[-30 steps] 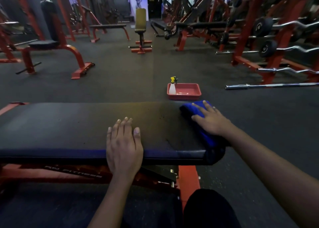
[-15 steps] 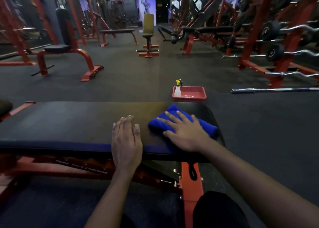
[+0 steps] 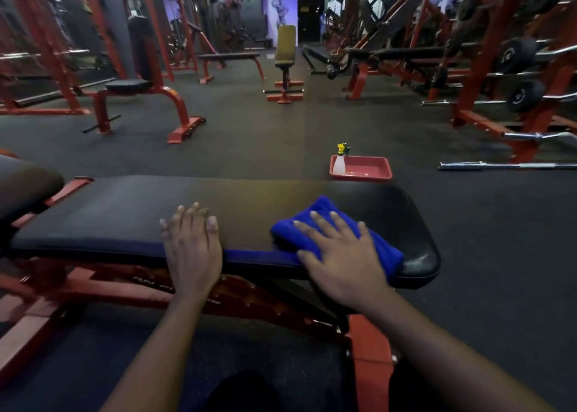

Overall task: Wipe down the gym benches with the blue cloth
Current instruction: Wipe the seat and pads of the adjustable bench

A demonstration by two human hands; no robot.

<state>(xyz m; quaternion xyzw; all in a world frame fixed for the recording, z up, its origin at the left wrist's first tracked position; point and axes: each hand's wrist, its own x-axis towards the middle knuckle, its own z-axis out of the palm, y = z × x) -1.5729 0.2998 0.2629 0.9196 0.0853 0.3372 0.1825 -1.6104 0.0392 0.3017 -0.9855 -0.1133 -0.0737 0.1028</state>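
1. The blue cloth [image 3: 335, 235] is being pressed flat onto the pad of the near bench [image 3: 131, 212] by the right hand [image 3: 342, 254], fingers spread, palm down; no pinch or clench is being used, the cloth is just being pinned under the hand. Cloth is lying at approx. 4 o'clock on the pad, close to the right end and touching the near edge.
2. The left hand [image 3: 192, 249] is being rested open and flat on the pad at 6 o'clock, nothing held, prob. for bracing.
3. Progress (judged): only the right end of this pad is being covered now; whether the left stretch toward 9 o'clock has been wiped can't be told, no clear wet/dry marks.
4. Left to do, prob.: other benches, e.g. the flat bench [image 3: 229, 56] at 11 o'clock and the upright seat [image 3: 285, 45] at 12 o'clock.
5. The spray bottle [image 3: 339, 160] is being left standing in the red tray [image 3: 368, 176] on the floor at 1 o'clock, beyond the bench.
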